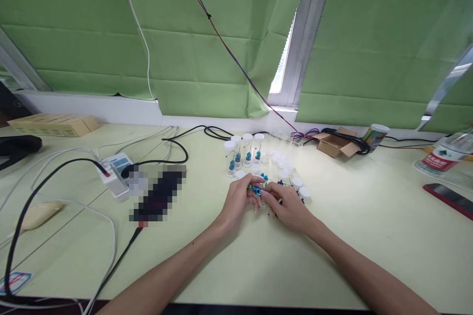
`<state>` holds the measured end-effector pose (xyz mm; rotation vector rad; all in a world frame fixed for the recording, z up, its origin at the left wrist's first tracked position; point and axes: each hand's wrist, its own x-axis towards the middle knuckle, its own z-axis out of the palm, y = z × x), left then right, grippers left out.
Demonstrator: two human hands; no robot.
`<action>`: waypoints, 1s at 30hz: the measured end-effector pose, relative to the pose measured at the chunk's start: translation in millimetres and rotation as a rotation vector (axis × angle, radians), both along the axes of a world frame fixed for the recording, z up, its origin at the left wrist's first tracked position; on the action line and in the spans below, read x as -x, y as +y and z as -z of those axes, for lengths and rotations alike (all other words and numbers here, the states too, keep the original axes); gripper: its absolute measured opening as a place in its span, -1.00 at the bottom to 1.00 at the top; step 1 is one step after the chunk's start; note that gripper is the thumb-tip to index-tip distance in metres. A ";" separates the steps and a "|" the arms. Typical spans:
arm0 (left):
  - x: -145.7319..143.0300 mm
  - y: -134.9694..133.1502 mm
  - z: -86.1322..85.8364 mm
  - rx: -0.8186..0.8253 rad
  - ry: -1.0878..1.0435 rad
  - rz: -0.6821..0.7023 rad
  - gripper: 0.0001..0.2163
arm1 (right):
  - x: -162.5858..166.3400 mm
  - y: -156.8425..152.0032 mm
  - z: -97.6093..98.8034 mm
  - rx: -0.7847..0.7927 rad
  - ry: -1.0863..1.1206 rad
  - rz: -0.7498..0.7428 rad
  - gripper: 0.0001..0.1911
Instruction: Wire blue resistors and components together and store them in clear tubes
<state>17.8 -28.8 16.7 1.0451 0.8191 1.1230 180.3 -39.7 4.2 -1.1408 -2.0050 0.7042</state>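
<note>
1. Head view: the left hand (236, 201) and the right hand (290, 206) meet fingertip to fingertip low over the pale table (258, 261), in front of a cluster of vials.
2. Between them sits a small bunch of blue parts (254, 189) with thin wire legs. The left hand's fingers are curled closed around the bunch, and the right hand's thumb and forefinger pinch at its near end. How many pieces are in the bunch is too small to tell.
3. Just behind the hands stand four capped vials (244, 155), upright in a row, each with a blue piece inside. Loose white caps (301, 188) lie just to the right of the hands, and a few more blue pieces lie on the table between caps and fingers.
4. Judgement: the legs look fine and easy to bend, so a light pinch on the body of one piece, not on its wire, suits best.
5. Judgement: working low over the table means a slipped piece falls a short way and lands near the caps.
6. Judgement: the upright vials are close enough for a knuckle to tip, so the wrists should stay on the near side.
</note>
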 end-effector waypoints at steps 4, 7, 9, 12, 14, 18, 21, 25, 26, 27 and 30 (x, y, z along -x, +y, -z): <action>-0.4 -0.3 -0.3 -0.003 0.010 -0.004 -0.59 | 0.1 1.2 0.5 0.002 0.000 0.001 -0.67; -0.5 0.0 0.4 -0.006 0.013 -0.004 -0.60 | 0.1 1.5 0.8 0.002 -0.005 0.006 -0.67; -0.4 0.3 1.1 -0.008 0.017 -0.004 -0.60 | -0.1 1.1 0.8 0.005 -0.009 0.008 -0.69; -0.1 0.5 1.6 -0.009 0.009 -0.008 -0.61 | -0.5 0.2 1.3 -0.002 -0.024 0.020 -0.75; 0.1 0.1 1.8 -0.008 0.000 -0.012 -0.62 | -0.8 0.3 2.5 -0.013 -0.035 0.026 -0.79; 0.2 -0.4 2.0 -0.012 -0.001 -0.015 -0.62 | -1.1 1.9 4.9 -0.017 -0.040 0.020 -0.80; 0.2 0.0 1.8 -0.003 0.002 -0.012 -0.61 | -0.9 2.4 4.8 -0.016 -0.038 0.018 -0.78; 0.2 0.2 1.3 -0.006 -0.001 -0.010 -0.61 | -0.4 1.2 2.5 -0.002 -0.035 0.003 -0.75; 0.1 0.1 1.2 -0.006 0.001 -0.011 -0.61 | -0.4 0.9 2.0 0.001 -0.035 0.002 -0.74; 0.0 -0.1 1.2 -0.006 0.002 -0.012 -0.61 | -0.4 0.5 1.6 0.005 -0.036 0.003 -0.74; -0.2 -0.5 1.7 -0.004 0.004 -0.013 -0.60 | -0.4 -0.2 1.1 0.015 -0.039 0.001 -0.73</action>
